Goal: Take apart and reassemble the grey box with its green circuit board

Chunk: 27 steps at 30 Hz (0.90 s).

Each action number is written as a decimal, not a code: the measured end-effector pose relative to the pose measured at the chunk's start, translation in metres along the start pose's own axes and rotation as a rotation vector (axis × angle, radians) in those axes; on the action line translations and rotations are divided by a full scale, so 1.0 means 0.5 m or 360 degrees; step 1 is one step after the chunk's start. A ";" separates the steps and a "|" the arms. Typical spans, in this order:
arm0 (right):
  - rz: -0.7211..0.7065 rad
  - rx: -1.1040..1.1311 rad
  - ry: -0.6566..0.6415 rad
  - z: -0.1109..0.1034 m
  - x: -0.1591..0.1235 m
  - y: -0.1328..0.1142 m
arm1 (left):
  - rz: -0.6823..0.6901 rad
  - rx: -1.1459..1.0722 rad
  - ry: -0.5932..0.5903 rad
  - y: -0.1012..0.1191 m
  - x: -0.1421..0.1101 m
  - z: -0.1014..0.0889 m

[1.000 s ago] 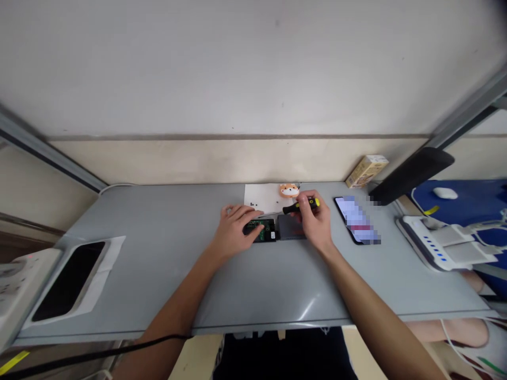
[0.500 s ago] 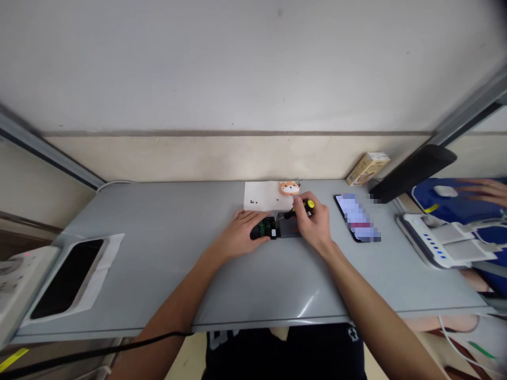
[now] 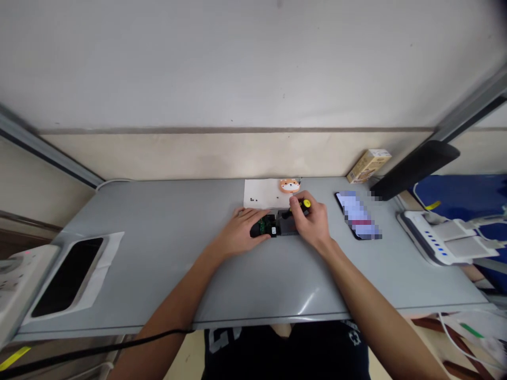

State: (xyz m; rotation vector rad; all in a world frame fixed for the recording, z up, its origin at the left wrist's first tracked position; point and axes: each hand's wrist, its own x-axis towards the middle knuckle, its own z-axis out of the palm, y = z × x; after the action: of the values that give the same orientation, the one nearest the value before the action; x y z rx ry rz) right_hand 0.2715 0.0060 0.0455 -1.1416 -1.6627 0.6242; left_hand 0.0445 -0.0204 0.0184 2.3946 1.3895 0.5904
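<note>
In the middle of the grey table lies a small dark electronic device (image 3: 285, 227) with a bare green circuit board (image 3: 270, 226) at its left part. The thumb and fingers of my left hand (image 3: 241, 232) close around its left end and press it to the table. Over its right part, my right hand (image 3: 312, 221) grips a black screwdriver with a yellow cap (image 3: 306, 203). The screwdriver slants down to the left toward the device. Its tip is too small and dark to tell exactly what it touches.
Behind the device is a white paper (image 3: 261, 193) with several tiny dark pieces and an orange animal-faced case (image 3: 290, 185). To the right are a lit phone (image 3: 356, 215), a carton (image 3: 368, 166), a black upright object (image 3: 415, 170) and a white charger (image 3: 431, 240). A dark-screened tablet (image 3: 69, 277) lies left.
My right hand and the screwdriver have shifted slightly, while my left hand stays on the device. Another person's hand and a white object at the far right have gone from view.
</note>
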 end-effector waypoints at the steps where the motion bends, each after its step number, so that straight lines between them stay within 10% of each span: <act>1: 0.0004 0.0001 -0.0006 0.000 -0.001 -0.001 | 0.0000 -0.0003 -0.0002 0.001 0.000 -0.001; 18: -0.0270 -0.0104 -0.0499 0.038 0.069 -0.057 | 0.0096 0.0012 0.0000 -0.005 0.004 0.001; 27: -0.0046 0.0201 0.0028 0.074 0.051 -0.010 | 0.0127 -0.0012 -0.0013 -0.006 0.005 -0.005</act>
State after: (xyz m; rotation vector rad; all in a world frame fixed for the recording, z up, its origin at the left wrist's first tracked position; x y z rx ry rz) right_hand 0.2339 0.0307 0.0464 -1.0282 -1.5985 0.6890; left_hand 0.0422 -0.0168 0.0199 2.4535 1.2907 0.6039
